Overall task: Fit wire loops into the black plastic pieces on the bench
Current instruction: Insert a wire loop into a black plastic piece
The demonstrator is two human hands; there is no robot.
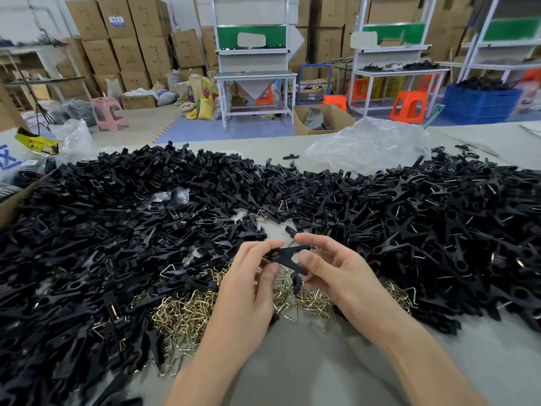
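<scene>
grey table point(307, 361) heaped with black plastic pieces point(146, 215) left and right, brassy wire loops point(187, 312) piled near the middle. left hand point(248, 288) and right hand point(342, 276) close together above the loops, both pinching one black piece point(288, 254) (forked, clip-like) between thumb and fingers. cardboard boxes point(126, 39) stacked far behind.

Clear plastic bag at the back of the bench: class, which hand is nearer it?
Right. The right hand is on the near side of the bag, slightly left of it; the left hand is farther left. Both grip one black piece.
</scene>
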